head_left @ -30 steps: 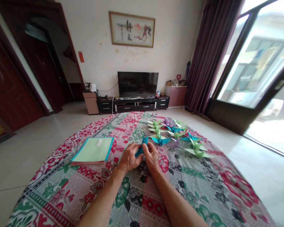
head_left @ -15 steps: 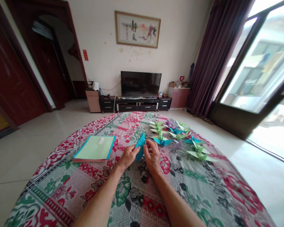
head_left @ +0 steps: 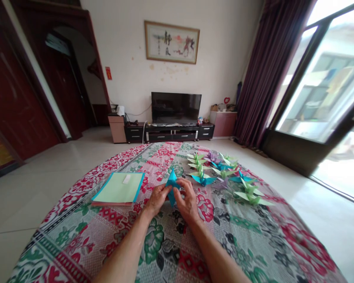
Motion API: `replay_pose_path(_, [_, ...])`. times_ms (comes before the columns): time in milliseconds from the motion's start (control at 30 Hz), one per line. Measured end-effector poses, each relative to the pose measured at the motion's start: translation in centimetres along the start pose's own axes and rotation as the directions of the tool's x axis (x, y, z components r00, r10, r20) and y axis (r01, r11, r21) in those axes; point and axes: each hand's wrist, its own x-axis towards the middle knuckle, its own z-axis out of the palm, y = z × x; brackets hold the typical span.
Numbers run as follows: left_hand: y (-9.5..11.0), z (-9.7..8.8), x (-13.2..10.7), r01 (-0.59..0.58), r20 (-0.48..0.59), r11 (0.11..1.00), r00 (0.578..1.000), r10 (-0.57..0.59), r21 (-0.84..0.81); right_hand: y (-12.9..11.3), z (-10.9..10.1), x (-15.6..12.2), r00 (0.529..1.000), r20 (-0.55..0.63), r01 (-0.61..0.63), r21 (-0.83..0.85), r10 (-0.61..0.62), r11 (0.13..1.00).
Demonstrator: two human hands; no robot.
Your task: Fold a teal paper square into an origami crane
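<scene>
A folded piece of blue origami paper (head_left: 172, 181) is held between both hands above the middle of the table, one point facing away from me and another toward me. My left hand (head_left: 158, 199) pinches its left side between thumb and fingers. On the opposite side, my right hand (head_left: 186, 197) grips the paper, thumb low and fingers curled over the right edge. Parts of the paper are hidden behind the fingers. To the right stand several folded paper cranes in green, blue and purple, the closest one a blue crane (head_left: 203, 179).
A stack of square paper (head_left: 118, 188), light green on top with blue edges beneath, lies on the left with a small white piece (head_left: 126, 179) on it. The flowered tablecloth (head_left: 106, 239) covers the round table. Beyond stand a television (head_left: 176, 107) and low cabinet (head_left: 172, 133).
The blue paper has turned from a slanted flat shape to a symmetrical one with a raised fold across its middle. Both hands stay close to it, and the view has tilted up slightly.
</scene>
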Motion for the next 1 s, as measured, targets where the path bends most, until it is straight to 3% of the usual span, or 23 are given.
replay_pose_path(100, [0.3,-0.1,-0.2,-0.018,0.048,0.999,0.999,0.015,0.051,0.6,0.3,0.0,0.989,0.015,-0.147,0.133,0.146,0.98])
replay_pose_path(200, [0.6,-0.1,-0.4,-0.009,0.083,0.994,0.997,0.0,0.112,1.2,0.4,0.0,0.98,-0.001,-0.198,0.128,0.2,0.972])
replay_pose_path(300, [1.0,-0.1,-0.5,0.054,0.105,0.994,0.992,-0.064,0.095,1.3,0.2,0.1,0.989,-0.009,-0.146,0.068,0.146,0.987])
replay_pose_path(533, [1.5,-0.2,-0.6,0.283,0.194,0.941,0.949,-0.247,-0.186,0.9,-0.1,0.1,0.999,0.007,-0.051,0.12,0.05,0.991])
replay_pose_path(767, [1.2,-0.8,-0.3,0.256,0.175,0.944,0.959,-0.221,-0.208,0.2,-0.6,0.1,0.998,0.048,-0.046,0.132,0.039,0.99])
replay_pose_path(867, [1.4,-0.7,-0.4,0.209,0.168,0.964,0.969,-0.181,-0.165,0.0,-1.0,0.3,0.987,0.063,-0.156,0.226,0.146,0.961])
replay_pose_path(1000, [1.8,-0.3,-0.5,0.175,0.215,0.98,0.965,-0.152,-0.093,-0.2,-1.3,0.6,0.936,0.08,-0.351,0.312,0.344,0.883])
